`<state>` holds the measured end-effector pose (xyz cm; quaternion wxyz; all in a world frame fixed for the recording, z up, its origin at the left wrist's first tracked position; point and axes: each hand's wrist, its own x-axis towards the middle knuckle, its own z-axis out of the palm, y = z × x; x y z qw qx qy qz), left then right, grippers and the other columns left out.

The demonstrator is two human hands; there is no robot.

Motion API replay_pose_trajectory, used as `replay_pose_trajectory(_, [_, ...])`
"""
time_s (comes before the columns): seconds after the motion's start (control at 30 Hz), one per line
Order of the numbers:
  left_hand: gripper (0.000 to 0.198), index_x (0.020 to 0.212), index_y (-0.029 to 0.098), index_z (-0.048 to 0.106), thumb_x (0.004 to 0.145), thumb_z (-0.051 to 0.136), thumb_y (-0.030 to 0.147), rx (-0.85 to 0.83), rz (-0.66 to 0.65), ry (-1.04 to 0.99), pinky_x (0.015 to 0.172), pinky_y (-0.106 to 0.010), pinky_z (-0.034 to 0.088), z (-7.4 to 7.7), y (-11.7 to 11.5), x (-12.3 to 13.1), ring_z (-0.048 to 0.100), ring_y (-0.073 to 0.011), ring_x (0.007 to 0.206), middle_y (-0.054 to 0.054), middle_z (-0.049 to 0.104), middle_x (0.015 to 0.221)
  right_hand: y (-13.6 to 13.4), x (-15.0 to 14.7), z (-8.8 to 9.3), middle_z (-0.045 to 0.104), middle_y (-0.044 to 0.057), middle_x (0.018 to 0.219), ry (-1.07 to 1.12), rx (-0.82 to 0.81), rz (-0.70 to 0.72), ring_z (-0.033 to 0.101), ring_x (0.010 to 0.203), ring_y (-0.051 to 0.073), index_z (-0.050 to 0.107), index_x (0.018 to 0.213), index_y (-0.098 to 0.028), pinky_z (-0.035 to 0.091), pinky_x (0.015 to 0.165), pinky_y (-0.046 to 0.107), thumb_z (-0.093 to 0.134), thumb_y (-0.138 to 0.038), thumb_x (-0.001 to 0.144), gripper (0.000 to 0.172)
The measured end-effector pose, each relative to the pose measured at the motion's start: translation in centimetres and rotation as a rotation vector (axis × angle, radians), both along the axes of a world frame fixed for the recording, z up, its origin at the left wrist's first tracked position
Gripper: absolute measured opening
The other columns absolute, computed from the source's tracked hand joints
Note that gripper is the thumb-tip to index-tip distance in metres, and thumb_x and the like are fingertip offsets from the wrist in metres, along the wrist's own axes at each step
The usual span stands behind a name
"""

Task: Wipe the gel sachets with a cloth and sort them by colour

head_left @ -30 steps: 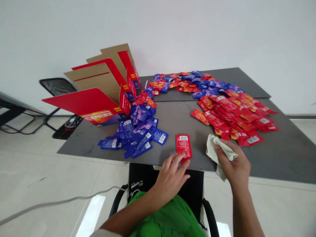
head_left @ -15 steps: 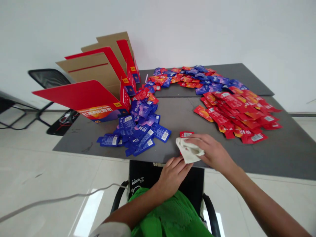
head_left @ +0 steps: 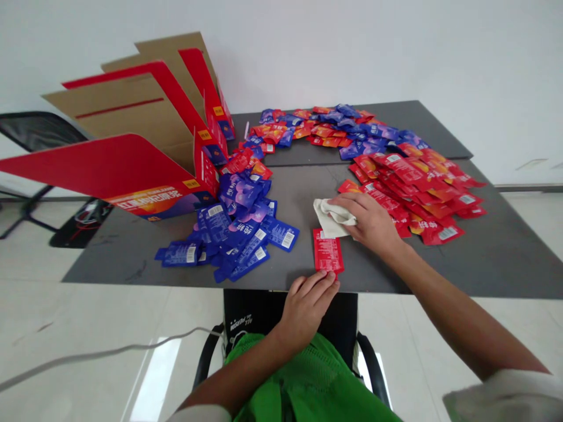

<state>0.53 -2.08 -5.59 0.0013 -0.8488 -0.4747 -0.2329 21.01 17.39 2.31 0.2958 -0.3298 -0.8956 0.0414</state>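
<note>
A red sachet (head_left: 328,252) lies flat near the front edge of the grey table, its printed back and barcode facing up. My left hand (head_left: 307,302) rests its outstretched fingertips on the sachet's near end. Bunched in my right hand (head_left: 367,223) is a white cloth (head_left: 333,218), which sits at the far end of the sachet and covers part of it. To the left spreads a loose pile of blue sachets (head_left: 240,234). On the right a heap of red sachets (head_left: 413,190) lies close beyond my right hand.
Open red cardboard boxes (head_left: 162,202) stand in a row at the left. Mixed red and blue sachets (head_left: 325,132) form a band along the back of the table (head_left: 475,264). Behind the table is a white wall; a black chair (head_left: 39,135) stands at far left.
My right hand has moved the cloth away from me, toward the sachet's far end, uncovering most of the red sachet. My left hand stays at the near end. The view has shifted slightly.
</note>
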Motion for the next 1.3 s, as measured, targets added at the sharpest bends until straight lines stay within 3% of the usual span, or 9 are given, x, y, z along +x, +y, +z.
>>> replay_pose_trajectory(0.2, [0.029, 0.136, 0.028, 0.074, 0.113, 0.057, 0.029, -0.018, 0.017, -0.077, 0.103, -0.036, 0.047, -0.1, 0.0, 0.2, 0.069, -0.0189, 0.125, -0.001, 0.080, 0.131, -6.5, 0.4, -1.2, 0.072, 0.008, 0.139, -0.173, -0.071, 0.295, 0.067, 0.123, 0.025, 0.062, 0.147, -0.030, 0.058, 0.101, 0.039, 0.062, -0.016, 0.101, 0.048])
replay_pose_trajectory(0.37, [0.031, 0.139, 0.028, 0.073, 0.112, 0.057, 0.023, -0.012, 0.018, -0.050, 0.104, -0.036, 0.048, -0.2, 0.0, 0.2, 0.065, -0.0190, 0.136, -0.001, 0.075, 0.143, -1.2, -0.4, -2.5, 0.072, 0.010, 0.137, -0.187, -0.101, 0.146, 0.067, 0.120, 0.028, 0.066, 0.142, -0.026, 0.058, 0.101, 0.041, 0.066, -0.013, 0.095, 0.049])
replay_pose_trajectory(0.5, [0.030, 0.137, 0.029, 0.074, 0.112, 0.056, 0.023, -0.032, 0.039, -0.081, 0.102, -0.036, 0.049, -0.1, 0.1, 0.3, 0.066, -0.0178, 0.134, 0.000, 0.076, 0.142, 2.5, -0.4, -1.2, 0.072, 0.015, 0.135, -0.143, -0.039, 0.010, 0.067, 0.123, 0.032, 0.067, 0.141, -0.022, 0.057, 0.103, 0.047, 0.066, -0.017, 0.097, 0.045])
replay_pose_trajectory(0.67, [0.028, 0.134, 0.027, 0.074, 0.113, 0.055, 0.025, -0.002, 0.054, -0.145, 0.102, -0.036, 0.048, 0.0, 0.1, 0.5, 0.067, -0.0177, 0.129, 0.001, 0.078, 0.137, -2.9, 0.3, 0.3, 0.069, 0.012, 0.142, -0.083, -0.011, 0.098, 0.065, 0.126, 0.029, 0.060, 0.149, -0.027, 0.056, 0.104, 0.042, 0.063, -0.017, 0.100, 0.050])
replay_pose_trajectory(0.8, [0.026, 0.131, 0.028, 0.076, 0.112, 0.059, 0.025, -0.002, 0.054, -0.140, 0.101, -0.036, 0.047, -0.2, 0.0, 0.5, 0.069, -0.0189, 0.123, 0.001, 0.080, 0.131, -6.0, 0.1, -1.3, 0.073, 0.008, 0.138, -0.183, -0.086, 0.269, 0.067, 0.121, 0.024, 0.063, 0.145, -0.029, 0.058, 0.101, 0.038, 0.064, -0.017, 0.101, 0.046])
replay_pose_trajectory(0.97, [0.028, 0.132, 0.028, 0.075, 0.112, 0.056, 0.024, 0.010, 0.058, -0.144, 0.102, -0.035, 0.048, -0.5, 0.0, 0.6, 0.067, -0.0185, 0.129, 0.001, 0.077, 0.138, -0.3, -0.6, -2.9, 0.073, 0.011, 0.136, -0.184, -0.100, 0.130, 0.069, 0.118, 0.027, 0.067, 0.142, -0.026, 0.060, 0.099, 0.042, 0.068, -0.013, 0.095, 0.048])
replay_pose_trajectory(1.1, [0.027, 0.131, 0.029, 0.075, 0.113, 0.056, 0.025, 0.011, 0.070, -0.175, 0.101, -0.035, 0.048, -0.6, 0.1, 0.7, 0.066, -0.0170, 0.130, 0.003, 0.077, 0.138, 2.5, -0.3, -1.1, 0.072, 0.014, 0.136, -0.109, -0.020, 0.002, 0.068, 0.123, 0.032, 0.067, 0.143, -0.024, 0.058, 0.103, 0.047, 0.067, -0.018, 0.097, 0.046])
replay_pose_trajectory(1.2, [0.026, 0.132, 0.029, 0.075, 0.112, 0.057, 0.025, 0.008, 0.065, -0.166, 0.101, -0.035, 0.047, -0.5, 0.1, 0.7, 0.066, -0.0171, 0.131, 0.003, 0.077, 0.139, -0.3, 0.3, 0.7, 0.069, 0.012, 0.141, -0.011, 0.033, 0.020, 0.065, 0.129, 0.030, 0.060, 0.152, -0.027, 0.055, 0.108, 0.044, 0.064, -0.020, 0.100, 0.052])
replay_pose_trajectory(1.3, [0.026, 0.132, 0.027, 0.074, 0.112, 0.057, 0.026, 0.015, 0.055, -0.198, 0.101, -0.035, 0.047, 0.0, 0.2, 0.7, 0.067, -0.0176, 0.127, 0.003, 0.079, 0.134, -4.5, 0.6, 1.1, 0.070, 0.010, 0.143, -0.113, -0.001, 0.156, 0.067, 0.124, 0.026, 0.058, 0.152, -0.029, 0.058, 0.102, 0.040, 0.062, -0.020, 0.102, 0.050])
